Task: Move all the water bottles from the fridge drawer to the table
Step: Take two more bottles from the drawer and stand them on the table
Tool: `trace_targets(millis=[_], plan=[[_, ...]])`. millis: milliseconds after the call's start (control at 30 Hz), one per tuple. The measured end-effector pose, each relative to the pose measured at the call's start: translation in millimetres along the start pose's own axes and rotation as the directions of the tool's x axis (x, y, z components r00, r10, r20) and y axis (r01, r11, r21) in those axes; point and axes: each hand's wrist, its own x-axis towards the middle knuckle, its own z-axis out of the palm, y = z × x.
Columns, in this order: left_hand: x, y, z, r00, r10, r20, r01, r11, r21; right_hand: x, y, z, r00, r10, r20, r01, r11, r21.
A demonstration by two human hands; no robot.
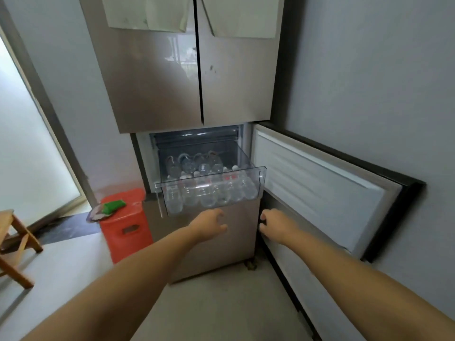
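A clear plastic fridge drawer (261,179) stands pulled out from the lower part of a silver fridge (157,82). Several clear water bottles (209,190) with white caps lie packed inside it, some with red labels. My left hand (209,223) reaches just below the drawer's front, fingers loosely spread and holding nothing. My right hand (275,223) hovers to the right of it, below the drawer's right corner, fingers loosely curled and empty. No table is in view.
The lower fridge door (327,190) hangs open to the right, against the grey wall. A red bin (125,225) with a green item on top stands left of the fridge. A wooden stool (14,244) sits at the far left.
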Motion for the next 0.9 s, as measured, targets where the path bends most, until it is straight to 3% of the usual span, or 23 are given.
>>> trace_targets(millis=[233, 533, 600, 733, 900], plan=[[101.7, -24.7, -52.5, 0.998, 0.035, -0.043, -0.037, 0.999, -0.039, 117.1, -24.8, -20.6, 0.998, -0.055, -0.044, 0.056, 0.998, 0.039], [235.5, -48.4, -84.2, 0.982, -0.035, -0.186, 0.004, 0.987, -0.162, 268.4, -39.2, -47.7, 0.958, -0.164, -0.235, 0.180, 0.982, 0.051], [271.9, -59.3, -88.0, 0.979, -0.080, -0.186, 0.043, 0.980, -0.194, 311.8, -38.0, -47.7, 0.958, -0.192, -0.211, 0.205, 0.978, 0.044], [338.7, -81.6, -91.8, 0.962, -0.244, -0.124, 0.196, 0.929, -0.314, 398.9, -33.0, -45.7, 0.976, -0.220, -0.011, 0.220, 0.975, 0.015], [392.0, -112.4, -84.7, 0.919, -0.383, -0.098, 0.336, 0.887, -0.316, 465.6, -39.0, -32.0, 0.970, -0.192, 0.151, 0.185, 0.981, 0.057]])
